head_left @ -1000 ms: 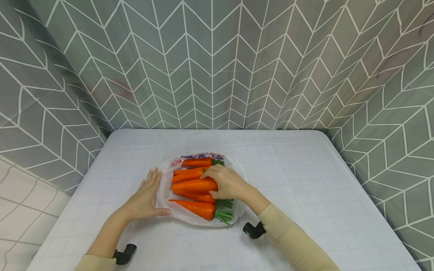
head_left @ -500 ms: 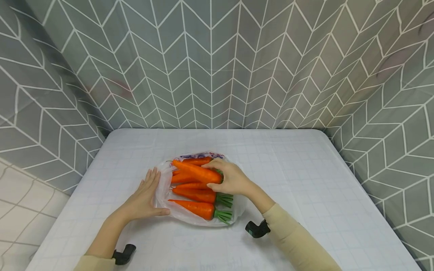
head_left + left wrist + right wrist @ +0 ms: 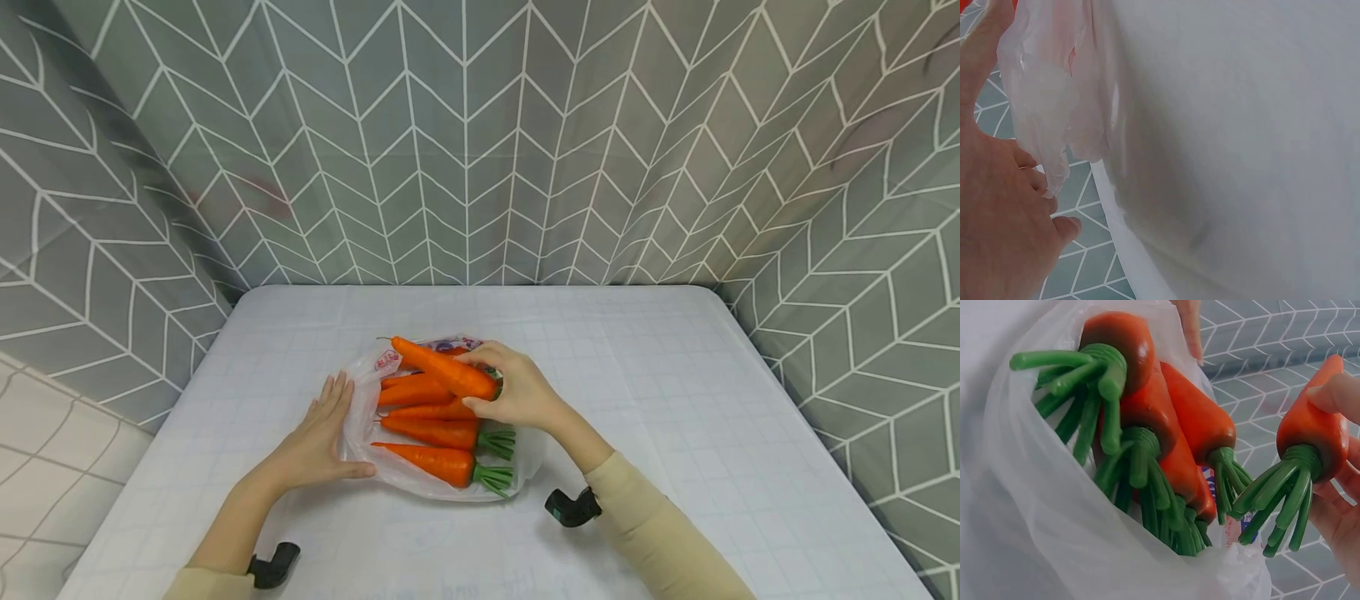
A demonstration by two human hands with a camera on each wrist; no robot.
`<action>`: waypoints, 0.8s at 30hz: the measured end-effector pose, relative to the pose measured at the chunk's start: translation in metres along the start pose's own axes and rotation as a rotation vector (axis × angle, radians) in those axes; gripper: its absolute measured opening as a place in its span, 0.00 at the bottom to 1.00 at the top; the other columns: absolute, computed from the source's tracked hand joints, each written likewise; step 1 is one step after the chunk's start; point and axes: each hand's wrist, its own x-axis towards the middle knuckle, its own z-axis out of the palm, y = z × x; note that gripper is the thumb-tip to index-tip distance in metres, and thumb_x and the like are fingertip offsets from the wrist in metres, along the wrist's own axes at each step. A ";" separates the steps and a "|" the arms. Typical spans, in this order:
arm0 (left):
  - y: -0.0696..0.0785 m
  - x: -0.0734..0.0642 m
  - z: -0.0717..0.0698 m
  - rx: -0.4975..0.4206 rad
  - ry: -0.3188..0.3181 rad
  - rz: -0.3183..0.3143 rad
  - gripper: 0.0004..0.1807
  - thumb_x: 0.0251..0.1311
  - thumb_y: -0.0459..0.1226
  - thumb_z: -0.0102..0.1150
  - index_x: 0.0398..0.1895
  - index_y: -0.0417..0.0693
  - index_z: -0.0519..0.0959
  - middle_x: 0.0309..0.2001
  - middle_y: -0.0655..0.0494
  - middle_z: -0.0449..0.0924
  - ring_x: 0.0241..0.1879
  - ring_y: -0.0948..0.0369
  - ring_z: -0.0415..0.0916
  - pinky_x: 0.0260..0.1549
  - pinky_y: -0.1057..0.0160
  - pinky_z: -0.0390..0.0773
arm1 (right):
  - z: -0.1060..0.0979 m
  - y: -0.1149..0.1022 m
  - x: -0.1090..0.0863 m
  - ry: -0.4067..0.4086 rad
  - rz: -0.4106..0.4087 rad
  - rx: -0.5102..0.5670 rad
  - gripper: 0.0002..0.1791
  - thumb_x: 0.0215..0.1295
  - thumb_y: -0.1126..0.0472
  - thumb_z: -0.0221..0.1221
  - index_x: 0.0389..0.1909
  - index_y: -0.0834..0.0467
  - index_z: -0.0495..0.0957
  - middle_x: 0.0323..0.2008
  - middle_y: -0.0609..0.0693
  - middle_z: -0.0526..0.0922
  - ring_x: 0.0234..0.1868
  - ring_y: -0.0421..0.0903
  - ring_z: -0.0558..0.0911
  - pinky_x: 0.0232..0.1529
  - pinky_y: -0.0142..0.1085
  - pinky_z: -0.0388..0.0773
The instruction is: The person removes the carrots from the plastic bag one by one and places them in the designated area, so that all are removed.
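Note:
My right hand (image 3: 521,392) grips one orange carrot (image 3: 438,367) near its green-stemmed end, between thumb and fingers. The right wrist view shows this held carrot (image 3: 1310,431) apart from the others, its stalks hanging down. Beneath it, several more carrots (image 3: 431,463) with green stubs lie side by side on a spread white plastic bag (image 3: 358,425). My left hand (image 3: 318,442) rests at the bag's left edge with fingers straight and thumb spread out. In the left wrist view, crumpled bag plastic (image 3: 1041,106) hangs against that hand's fingers.
The bag lies on a table with a white cloth (image 3: 637,375). Grey curtains (image 3: 465,150) with white chevron lines stand behind and at both sides. A black wrist mount (image 3: 572,507) is on the right forearm, another black mount (image 3: 276,565) on the left.
My right hand has lifted the carrot off the pile and carried it slightly away from me. Its tip has swung toward the far side. The left hand has stayed in place.

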 end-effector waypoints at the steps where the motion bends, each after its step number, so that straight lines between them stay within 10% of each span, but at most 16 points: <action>1: 0.000 0.000 0.000 -0.002 0.001 0.001 0.73 0.36 0.63 0.72 0.72 0.27 0.42 0.75 0.33 0.32 0.74 0.42 0.26 0.65 0.34 0.38 | -0.001 0.001 0.000 0.007 0.004 0.016 0.27 0.51 0.60 0.70 0.54 0.53 0.78 0.47 0.43 0.78 0.46 0.40 0.77 0.46 0.36 0.79; 24: 0.006 0.005 0.003 -0.009 -0.017 -0.012 0.74 0.36 0.65 0.71 0.73 0.29 0.40 0.75 0.35 0.31 0.74 0.43 0.27 0.66 0.36 0.39 | -0.035 0.010 -0.025 0.172 0.118 0.189 0.27 0.51 0.65 0.71 0.54 0.55 0.77 0.45 0.49 0.78 0.45 0.46 0.76 0.36 0.40 0.83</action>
